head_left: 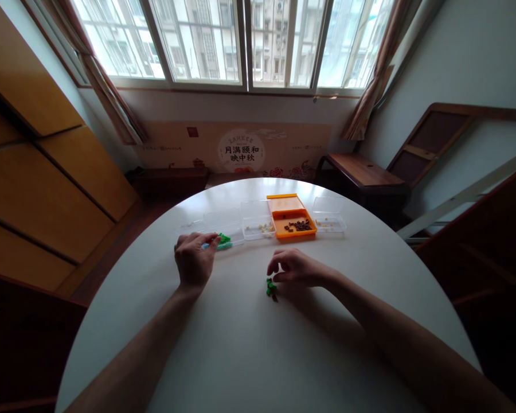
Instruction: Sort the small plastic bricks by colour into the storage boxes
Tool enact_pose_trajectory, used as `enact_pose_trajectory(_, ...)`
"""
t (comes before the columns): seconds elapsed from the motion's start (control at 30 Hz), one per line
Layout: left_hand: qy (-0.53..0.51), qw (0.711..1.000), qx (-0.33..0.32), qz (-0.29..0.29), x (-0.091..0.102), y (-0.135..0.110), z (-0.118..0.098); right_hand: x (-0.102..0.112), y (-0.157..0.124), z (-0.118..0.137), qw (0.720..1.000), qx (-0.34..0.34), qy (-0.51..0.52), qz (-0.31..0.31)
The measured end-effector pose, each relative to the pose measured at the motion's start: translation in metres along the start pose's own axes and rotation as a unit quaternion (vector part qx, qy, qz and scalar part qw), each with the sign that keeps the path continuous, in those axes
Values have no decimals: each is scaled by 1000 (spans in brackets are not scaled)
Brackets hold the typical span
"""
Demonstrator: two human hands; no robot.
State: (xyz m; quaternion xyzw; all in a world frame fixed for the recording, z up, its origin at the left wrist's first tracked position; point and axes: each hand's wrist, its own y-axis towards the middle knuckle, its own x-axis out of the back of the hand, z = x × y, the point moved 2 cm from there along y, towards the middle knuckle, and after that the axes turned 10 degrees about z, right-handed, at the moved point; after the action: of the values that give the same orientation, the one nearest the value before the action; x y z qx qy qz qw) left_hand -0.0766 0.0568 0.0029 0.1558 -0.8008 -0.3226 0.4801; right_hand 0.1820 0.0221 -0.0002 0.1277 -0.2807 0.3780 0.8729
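Round white worktop (249, 355), lit from the window behind it. At its far edge stood a row of small trays: two clear boxes (230, 222) side by side, an orange box (293, 207) with its lid open and dark brown bits inside, then one more clear box (329, 219) on the right-hand end.

The left hand (194, 261) lay on the worktop just in front of the leftmost tray, fingers curled loosely. Its fingertips met a heap of green pieces (223, 239). Could not tell whether it gripped any of them.

The right hand (294, 268) was arched near the middle of the worktop, fingers bent down and drawn together. A small green cluster (270, 287) sat on the worktop directly beneath those fingertips. Touching or just above: could not tell.

The two hands were apart, nothing between them.
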Motion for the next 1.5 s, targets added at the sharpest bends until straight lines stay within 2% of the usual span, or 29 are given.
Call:
enact_pose_trajectory(0.27, -9, 1000, -18, 10, 3, -1, -10, -4, 0, 4, 998, 14, -44, 40)
enact_pose_trajectory(0.5, -25, 995, -97, 27, 6, -5, -29, -6, 1, 7, 996, 32, -73, 49)
enact_pose_trajectory(0.8, -65, 972, -208, 92, 4, -10, -43, -9, 2, 9, 993, 27, -109, 37)
enact_pose_trajectory(0.93, -87, 948, -274, 139, 5, -14, -52, -8, 6, 8, 997, 29, -66, 17)
enact_pose_trajectory(1.07, -104, 927, -314, 178, 7, -18, -59, -5, 10, 7, 999, 14, 37, -8)
enact_pose_trajectory(1.17, -115, 918, -328, 191, 9, -20, -64, -4, 11, 6, 995, -1, 101, -19)
enact_pose_trajectory(1.27, -130, 912, -336, 196, 12, -20, -68, -5, 12, 6, 991, -7, 136, 2)
enact_pose_trajectory(1.33, -138, 910, -336, 199, 13, -20, -69, -6, 13, 6, 990, -8, 141, 11)
enact_pose_trajectory(1.5, -119, 914, -337, 194, 12, -20, -68, -6, 14, 3, 990, -16, 136, -25)
